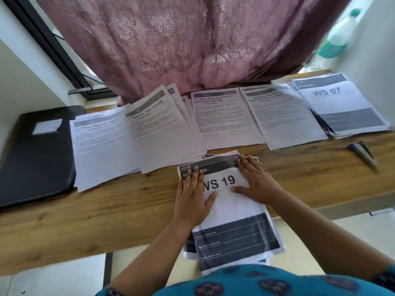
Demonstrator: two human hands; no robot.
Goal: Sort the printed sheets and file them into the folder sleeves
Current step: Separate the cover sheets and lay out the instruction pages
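Note:
A stack of printed sheets topped by a page marked "WS 19" (233,212) lies at the desk's near edge and hangs over it. My left hand (191,195) rests flat on its left side with straight fingers. My right hand (255,182) presses flat on its upper right part. Behind it, several sorted piles lie in a row: "Place Eggs" (102,150), "Bedside Table Cleaning" (162,133), a third pile (224,118), a fourth (282,118) and "WS 07" (342,105). The black folder (36,154) lies closed at the far left.
The wooden desk (106,210) runs across the view. A dark pen (363,153) lies at the right. A pink curtain (181,39) hangs behind the piles, and a bottle (339,33) stands on the sill at the back right.

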